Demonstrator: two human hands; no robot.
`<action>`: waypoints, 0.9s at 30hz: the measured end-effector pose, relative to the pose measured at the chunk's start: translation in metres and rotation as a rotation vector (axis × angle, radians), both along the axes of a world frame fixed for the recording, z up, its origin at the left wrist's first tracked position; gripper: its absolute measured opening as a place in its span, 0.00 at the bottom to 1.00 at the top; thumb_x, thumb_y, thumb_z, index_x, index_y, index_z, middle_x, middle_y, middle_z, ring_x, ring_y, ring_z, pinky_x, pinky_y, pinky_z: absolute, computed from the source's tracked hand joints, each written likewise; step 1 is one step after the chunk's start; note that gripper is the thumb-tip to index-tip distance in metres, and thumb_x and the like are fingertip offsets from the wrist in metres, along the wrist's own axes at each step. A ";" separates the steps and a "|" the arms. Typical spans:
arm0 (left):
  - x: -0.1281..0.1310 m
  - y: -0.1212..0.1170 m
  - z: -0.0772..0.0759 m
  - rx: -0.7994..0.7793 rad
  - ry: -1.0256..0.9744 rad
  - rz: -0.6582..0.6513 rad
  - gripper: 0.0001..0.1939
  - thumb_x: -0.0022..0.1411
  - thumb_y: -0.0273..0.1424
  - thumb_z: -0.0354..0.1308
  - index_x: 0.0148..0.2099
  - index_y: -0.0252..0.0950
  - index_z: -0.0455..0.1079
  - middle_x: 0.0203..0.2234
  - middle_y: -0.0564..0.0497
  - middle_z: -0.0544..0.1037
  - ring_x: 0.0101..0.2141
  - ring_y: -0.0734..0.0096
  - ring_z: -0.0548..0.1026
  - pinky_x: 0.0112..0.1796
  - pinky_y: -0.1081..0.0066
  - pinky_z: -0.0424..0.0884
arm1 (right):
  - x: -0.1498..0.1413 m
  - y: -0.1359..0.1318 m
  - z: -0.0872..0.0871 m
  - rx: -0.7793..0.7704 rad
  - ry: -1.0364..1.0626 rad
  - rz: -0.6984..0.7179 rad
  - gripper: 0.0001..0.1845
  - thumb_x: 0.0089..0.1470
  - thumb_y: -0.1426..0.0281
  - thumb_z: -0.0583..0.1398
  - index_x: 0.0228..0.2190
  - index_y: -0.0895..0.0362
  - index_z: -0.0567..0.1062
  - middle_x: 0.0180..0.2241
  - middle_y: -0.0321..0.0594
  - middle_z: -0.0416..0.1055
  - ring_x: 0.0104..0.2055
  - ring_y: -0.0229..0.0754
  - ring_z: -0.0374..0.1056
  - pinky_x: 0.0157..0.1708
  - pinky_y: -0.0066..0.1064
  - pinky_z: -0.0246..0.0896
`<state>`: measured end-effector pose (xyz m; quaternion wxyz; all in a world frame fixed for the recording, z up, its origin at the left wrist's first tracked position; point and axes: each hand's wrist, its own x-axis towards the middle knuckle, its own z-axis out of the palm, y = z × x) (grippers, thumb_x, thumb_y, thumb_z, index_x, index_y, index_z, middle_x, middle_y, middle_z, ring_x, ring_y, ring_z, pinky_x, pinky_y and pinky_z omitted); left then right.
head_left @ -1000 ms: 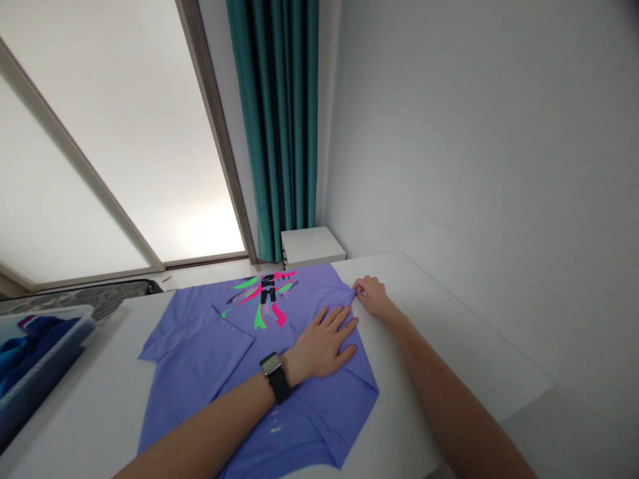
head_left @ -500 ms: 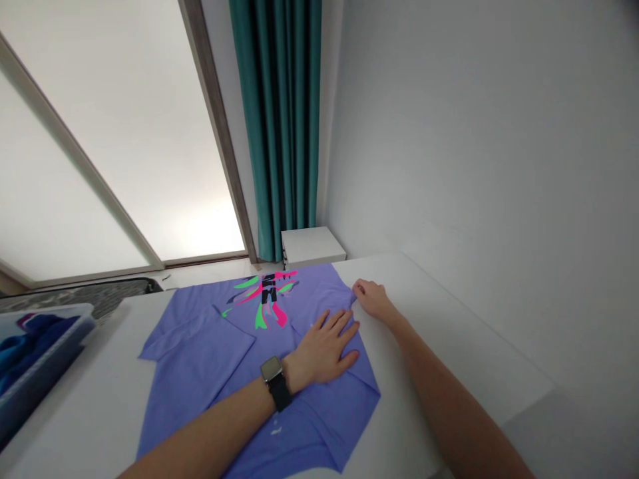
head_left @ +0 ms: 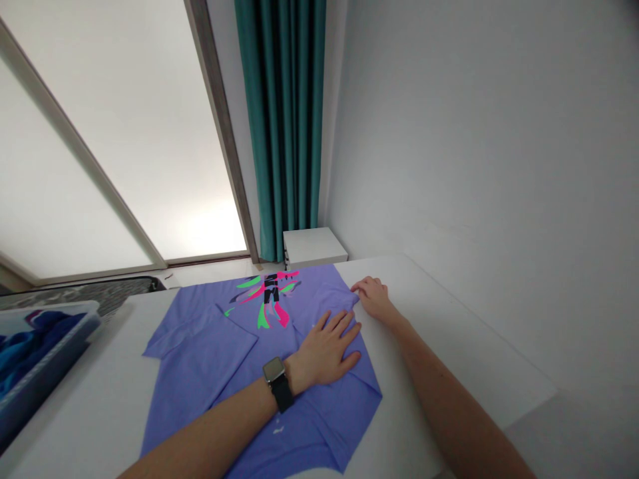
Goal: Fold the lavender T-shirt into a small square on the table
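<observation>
A purple T-shirt point(head_left: 200, 372) lies on a white tabletop, with a pink, green and black print point(head_left: 271, 293) near its far edge. One sleeve is folded inward on its left part. My left hand point(head_left: 327, 349), with a dark-banded watch at the wrist, rests flat and open on the shirt's right part, fingers spread. At the shirt's far right edge, my right hand point(head_left: 374, 296) touches the fabric with its fingertips. Its fingers are loosely extended and slightly bent; the thumb is mostly hidden.
A plastic bin point(head_left: 74, 339) holding blue clothing point(head_left: 37, 342) stands at the left. The white table point(head_left: 114, 379) meets a pale wall point(head_left: 474, 166) on the right. Beyond it are a small white cabinet point(head_left: 314, 245), a green curtain point(head_left: 282, 133) and frosted panels point(head_left: 124, 120).
My right hand's fingers have loosened from a pinch on the shirt's edge and straightened somewhat. My left hand stays flat on the shirt. The view has shifted very slightly.
</observation>
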<state>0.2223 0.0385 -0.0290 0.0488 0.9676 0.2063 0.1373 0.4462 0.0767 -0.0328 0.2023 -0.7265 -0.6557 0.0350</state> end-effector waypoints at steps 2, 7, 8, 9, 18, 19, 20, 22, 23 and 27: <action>0.000 -0.001 0.002 -0.007 0.004 -0.005 0.29 0.70 0.46 0.44 0.68 0.40 0.56 0.67 0.42 0.58 0.65 0.55 0.56 0.63 0.51 0.51 | 0.002 0.000 0.003 -0.022 0.023 -0.012 0.18 0.59 0.76 0.51 0.38 0.51 0.78 0.44 0.44 0.72 0.50 0.50 0.62 0.48 0.40 0.52; -0.001 -0.009 0.009 -0.027 -0.004 -0.058 0.30 0.71 0.47 0.41 0.69 0.41 0.54 0.67 0.43 0.57 0.66 0.57 0.55 0.63 0.51 0.50 | 0.004 -0.002 0.010 -0.110 0.071 0.005 0.16 0.59 0.76 0.51 0.35 0.52 0.78 0.40 0.39 0.77 0.44 0.45 0.69 0.46 0.35 0.55; -0.001 -0.012 0.009 -0.029 -0.009 -0.063 0.30 0.71 0.48 0.41 0.69 0.41 0.54 0.67 0.43 0.57 0.66 0.57 0.55 0.63 0.51 0.50 | 0.004 -0.002 0.011 -0.131 0.083 0.015 0.15 0.59 0.75 0.51 0.35 0.51 0.77 0.39 0.38 0.78 0.43 0.43 0.70 0.45 0.33 0.55; -0.001 -0.014 0.009 -0.029 -0.011 -0.065 0.30 0.71 0.48 0.41 0.69 0.41 0.54 0.67 0.43 0.57 0.66 0.56 0.55 0.63 0.51 0.50 | 0.003 -0.003 0.012 -0.151 0.093 0.020 0.15 0.60 0.74 0.51 0.36 0.51 0.77 0.39 0.37 0.78 0.41 0.42 0.71 0.44 0.32 0.56; -0.003 -0.017 0.005 -0.004 0.027 -0.073 0.32 0.70 0.49 0.41 0.69 0.39 0.54 0.67 0.43 0.58 0.66 0.56 0.55 0.63 0.52 0.50 | -0.009 -0.001 0.014 -0.233 0.060 -0.065 0.14 0.63 0.66 0.51 0.38 0.54 0.75 0.34 0.39 0.78 0.37 0.41 0.72 0.39 0.30 0.55; -0.003 -0.017 0.004 -0.003 0.027 -0.073 0.32 0.70 0.49 0.41 0.69 0.39 0.54 0.67 0.43 0.58 0.66 0.56 0.55 0.63 0.52 0.50 | -0.010 -0.002 0.014 -0.233 0.052 -0.065 0.13 0.63 0.66 0.51 0.37 0.54 0.75 0.34 0.39 0.78 0.37 0.41 0.72 0.39 0.30 0.54; -0.003 -0.017 0.005 -0.002 0.027 -0.073 0.32 0.70 0.49 0.41 0.69 0.39 0.54 0.67 0.42 0.58 0.66 0.56 0.55 0.63 0.52 0.50 | -0.011 -0.002 0.014 -0.232 0.044 -0.064 0.13 0.63 0.66 0.51 0.37 0.54 0.75 0.34 0.38 0.78 0.37 0.41 0.72 0.40 0.31 0.54; -0.003 -0.018 0.005 0.003 0.027 -0.070 0.32 0.70 0.49 0.41 0.69 0.39 0.54 0.67 0.42 0.58 0.65 0.57 0.56 0.63 0.52 0.49 | -0.013 -0.004 0.015 -0.222 0.024 -0.061 0.13 0.64 0.66 0.50 0.37 0.54 0.74 0.34 0.38 0.78 0.37 0.41 0.72 0.41 0.32 0.52; -0.003 -0.018 0.005 0.004 0.027 -0.070 0.32 0.70 0.49 0.41 0.69 0.39 0.54 0.66 0.42 0.58 0.65 0.57 0.56 0.63 0.52 0.49 | -0.014 -0.005 0.015 -0.215 0.013 -0.061 0.13 0.65 0.66 0.50 0.37 0.54 0.74 0.34 0.38 0.78 0.38 0.41 0.72 0.42 0.32 0.51; -0.003 -0.018 0.004 -0.008 0.029 -0.073 0.32 0.70 0.49 0.41 0.69 0.38 0.54 0.66 0.42 0.58 0.66 0.55 0.55 0.63 0.51 0.49 | -0.016 -0.005 0.015 -0.182 -0.034 -0.062 0.14 0.66 0.68 0.48 0.39 0.56 0.72 0.38 0.43 0.78 0.43 0.44 0.71 0.45 0.35 0.49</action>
